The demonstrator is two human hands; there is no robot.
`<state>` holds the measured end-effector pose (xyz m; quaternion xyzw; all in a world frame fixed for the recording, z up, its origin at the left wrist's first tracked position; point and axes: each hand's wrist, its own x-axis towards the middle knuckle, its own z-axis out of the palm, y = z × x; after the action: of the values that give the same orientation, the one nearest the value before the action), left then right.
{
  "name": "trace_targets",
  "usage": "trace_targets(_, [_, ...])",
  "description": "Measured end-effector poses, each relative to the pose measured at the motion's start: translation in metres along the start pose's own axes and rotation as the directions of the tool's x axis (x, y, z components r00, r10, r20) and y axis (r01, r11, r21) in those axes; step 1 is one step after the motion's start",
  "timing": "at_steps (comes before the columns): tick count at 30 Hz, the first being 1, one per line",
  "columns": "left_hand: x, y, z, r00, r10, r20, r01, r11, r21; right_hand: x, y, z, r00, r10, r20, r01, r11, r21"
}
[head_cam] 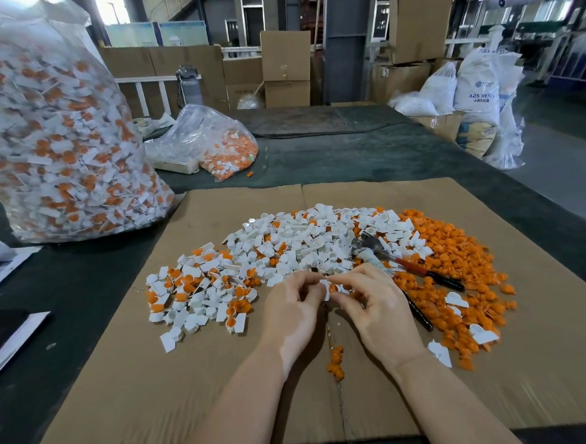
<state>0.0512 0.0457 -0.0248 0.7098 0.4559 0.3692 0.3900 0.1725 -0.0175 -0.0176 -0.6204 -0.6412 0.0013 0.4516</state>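
I read "ABS RESIN" on the white sack [476, 95] at far right. My left hand [292, 309] and right hand [368, 303] both pinch one small white-and-orange plastic part [327, 288] between thumb and fingertips, with the other fingers curled. The part sits between the hands, over the cardboard sheet [157, 384], at the near edge of the parts pile [286, 243]. Both forearms converge from below, backs of the hands up.

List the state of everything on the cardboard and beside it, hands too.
left hand, pinching the white piece
right hand, pinching the same piece
white piece, held between both hands
pliers, lying untouched, handles spread
big bag, upright, full
small bag, slumped, partly filled
orange parts, loose heap on the cardboard
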Motion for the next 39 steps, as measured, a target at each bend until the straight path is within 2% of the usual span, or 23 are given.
trace_targets(5, [0.0,0.002,0.0,1.0,0.03,-0.001,-0.03,0.999,-0.017,0.0,0.001,0.0,1.0,0.006,-0.001,-0.006,1.0,-0.027])
trace_targets(8, [0.001,0.003,0.0,1.0,0.006,-0.012,-0.006,0.999,-0.037,0.002,0.001,-0.002,0.998,0.021,-0.066,-0.026,0.996,-0.085])
trace_targets(11, [0.002,0.004,0.0,0.999,-0.033,-0.015,0.032,0.997,-0.075,0.01,0.006,-0.011,0.973,0.168,-0.156,-0.208,0.934,-0.291])
trace_targets(13, [0.003,0.004,0.001,0.999,-0.039,-0.016,0.038,0.997,-0.064,0.019,0.013,-0.02,0.911,0.383,-0.151,-0.406,0.78,-0.477])
trace_targets(15, [0.003,0.004,0.001,0.999,-0.035,-0.01,0.034,0.997,-0.065,0.026,0.019,-0.028,0.823,0.562,-0.082,-0.484,0.618,-0.62])
trace_targets(16, [0.003,0.004,0.001,1.0,-0.03,-0.006,0.029,0.997,-0.065,0.029,0.022,-0.031,0.772,0.635,-0.023,-0.492,0.574,-0.654])
trace_targets(18, [0.004,0.005,0.001,1.0,-0.023,0.002,0.024,0.998,-0.064,0.034,0.025,-0.035,0.684,0.725,0.079,-0.49,0.537,-0.687])
trace_targets(21, [0.004,0.005,0.001,1.0,-0.024,-0.002,0.024,0.997,-0.075,0.039,0.026,-0.035,0.676,0.73,0.102,-0.451,0.52,-0.726])
trace_targets(26, [0.004,0.007,0.0,0.999,-0.036,-0.006,0.035,0.994,-0.106,0.042,0.025,-0.036,0.719,0.693,0.048,-0.468,0.535,-0.704])
trace_targets(31, [0.006,0.012,-0.004,0.992,-0.123,0.022,0.125,0.961,-0.247,0.04,0.014,-0.041,0.795,0.605,0.041,-0.444,0.627,-0.641])
trace_targets(33, [0.008,0.017,-0.006,0.979,-0.201,0.017,0.195,0.919,-0.342,0.041,0.006,-0.044,0.832,0.548,0.091,-0.408,0.714,-0.569])
trace_targets(35, [0.01,0.025,-0.008,0.958,-0.284,0.049,0.27,0.821,-0.503,0.042,-0.003,-0.046,0.834,0.518,0.187,-0.393,0.798,-0.456])
trace_targets(37, [0.012,0.034,-0.011,0.941,-0.33,0.079,0.306,0.725,-0.617,0.042,-0.011,-0.048,0.801,0.508,0.317,-0.424,0.855,-0.299])
trace_targets(39, [0.015,0.038,-0.013,0.94,-0.336,0.065,0.309,0.75,-0.585,0.041,-0.019,-0.05,0.747,0.502,0.436,-0.486,0.86,-0.157])
